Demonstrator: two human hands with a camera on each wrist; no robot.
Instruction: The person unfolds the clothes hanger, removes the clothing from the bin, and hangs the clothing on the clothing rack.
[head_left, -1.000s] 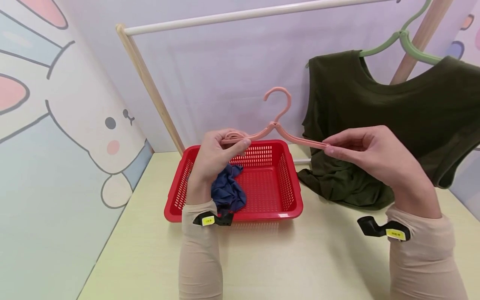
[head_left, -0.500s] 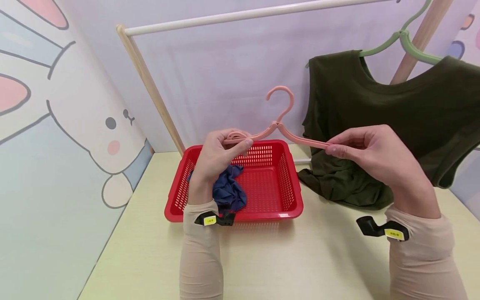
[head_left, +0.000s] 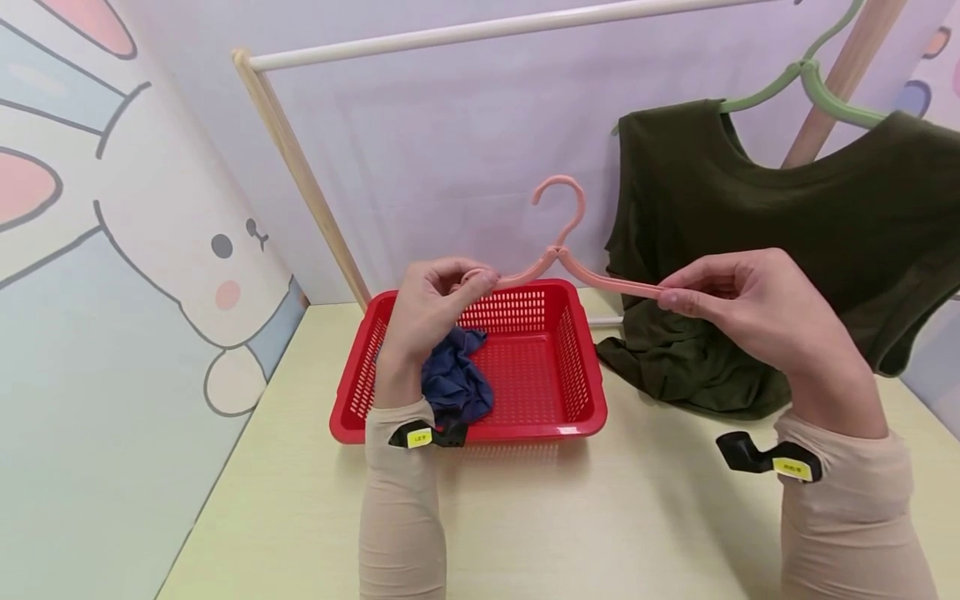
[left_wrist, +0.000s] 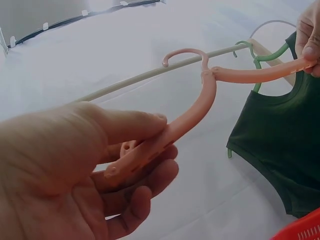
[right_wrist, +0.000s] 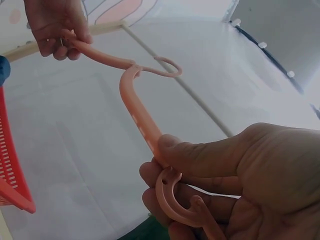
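Note:
A pink folding clothes hanger (head_left: pixel 613 286) is held up level between both hands, its hook on top and its two arms spread out from the centre joint. My left hand (head_left: pixel 418 325) pinches the outer end of the left arm; in the left wrist view the thumb lies on top of the hanger (left_wrist: pixel 192 115) and the fingers curl beneath. My right hand (head_left: pixel 765 312) pinches the other end between thumb and fingers. Around that end, the right wrist view shows a curved folded piece of the hanger (right_wrist: pixel 170 200) hanging among the fingers.
Under the hands stands a red basket (head_left: pixel 594 400) with a crumpled navy cloth (head_left: pixel 456 379) in its left part. A white rail (head_left: pixel 450 36) on wooden posts (head_left: pixel 303 187) runs behind. At right, a dark green sleeveless top (head_left: pixel 750 217) hangs on a green hanger (head_left: pixel 832 107).
The pink hanger has shifted slightly to the right with both hands. My left thumb has moved up over the hanger's arm, covering more of its curled end.

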